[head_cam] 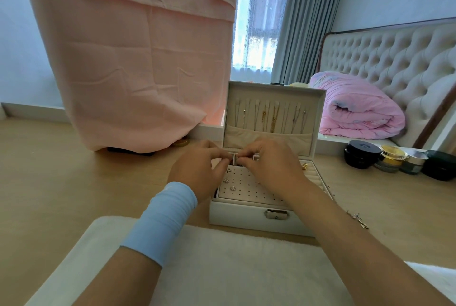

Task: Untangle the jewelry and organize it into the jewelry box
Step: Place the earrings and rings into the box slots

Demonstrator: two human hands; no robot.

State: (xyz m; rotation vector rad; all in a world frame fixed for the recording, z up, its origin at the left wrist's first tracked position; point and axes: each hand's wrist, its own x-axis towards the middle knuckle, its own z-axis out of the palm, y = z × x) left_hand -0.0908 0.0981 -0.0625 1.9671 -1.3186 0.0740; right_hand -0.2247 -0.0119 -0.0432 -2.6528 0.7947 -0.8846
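Jewelry box [237, 218] btwn pink cloth [128, 63], cosmetic jars [391, 161]

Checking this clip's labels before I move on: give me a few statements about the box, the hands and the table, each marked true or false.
1. The lid of the jewelry box stands open, with necklaces hanging in it. True.
2. Both hands rest on the mat. False: the left hand and right hand are beyond the white mat, over the box's back compartments, pinching a small pale item between them.
3. A band is on the right wrist. False: the blue band is on the left wrist.
4. Loose jewelry lies on the table to the right of the box. True.
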